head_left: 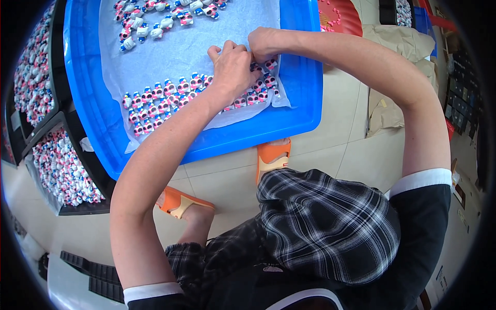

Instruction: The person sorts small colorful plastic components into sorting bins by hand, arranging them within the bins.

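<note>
A blue tray (305,93) lined with white paper (155,64) lies in front of me. Rows of small pink, white and blue figurines (168,88) stand along its near side, and a looser group (155,31) lies at the far left. My left hand (232,67) is over the right end of the rows, its outer fingers bent and apart. Between its thumb and forefinger a small figurine (254,66) shows in part. Right beside it, my right hand (263,44) is closed with its fingers curled down; whatever it holds is hidden.
Black crates (61,93) full of similar figurines stand to the left. A red round tray (351,18) with small pink pieces is beyond the blue tray's right side. Brown paper (387,98) lies on the right. My feet in orange sandals (274,155) are on the tiled floor.
</note>
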Motion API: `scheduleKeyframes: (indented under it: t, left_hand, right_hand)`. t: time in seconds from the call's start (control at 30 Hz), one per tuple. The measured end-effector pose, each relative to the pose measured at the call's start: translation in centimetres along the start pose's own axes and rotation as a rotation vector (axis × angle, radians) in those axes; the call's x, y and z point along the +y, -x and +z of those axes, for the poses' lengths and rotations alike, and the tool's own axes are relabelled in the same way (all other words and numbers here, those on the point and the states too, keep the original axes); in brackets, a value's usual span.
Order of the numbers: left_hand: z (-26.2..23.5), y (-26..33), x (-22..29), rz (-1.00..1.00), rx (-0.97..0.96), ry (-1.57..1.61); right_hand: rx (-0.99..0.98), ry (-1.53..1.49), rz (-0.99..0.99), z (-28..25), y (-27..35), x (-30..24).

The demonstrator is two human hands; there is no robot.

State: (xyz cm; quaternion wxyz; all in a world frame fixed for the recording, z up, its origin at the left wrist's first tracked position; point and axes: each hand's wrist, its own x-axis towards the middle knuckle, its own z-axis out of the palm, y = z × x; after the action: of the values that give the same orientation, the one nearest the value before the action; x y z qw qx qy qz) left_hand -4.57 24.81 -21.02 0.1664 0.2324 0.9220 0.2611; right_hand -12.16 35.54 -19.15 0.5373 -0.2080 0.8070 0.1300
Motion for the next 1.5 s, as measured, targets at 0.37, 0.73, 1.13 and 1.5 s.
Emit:
scheduleKeyframes:
  t: [0.37, 0.73, 1.13, 1.5]
  left_hand:
    - [0.6, -0.1, 0.4, 0.054, 0.106, 0.065]
    - [1.3, -1.5, 2.9, 0.194, 0.089, 0.071]
    - [1.3, -1.4, 3.8, 0.178, 0.063, 0.022]
    - [1.9, -1.3, 3.9, 0.142, 0.063, 0.068]
  right_hand:
    - [0.617, 0.112, -0.048, -1.3, 5.6, 0.0]
    - [0.681, -0.591, 0.941, 12.3, 13.5, 20.2]
    - [0.737, -2.282, 0.333, 21.6, 7.3, 17.6]
    - [0.953, -2.514, 0.56, 32.9, 12.8, 16.1]
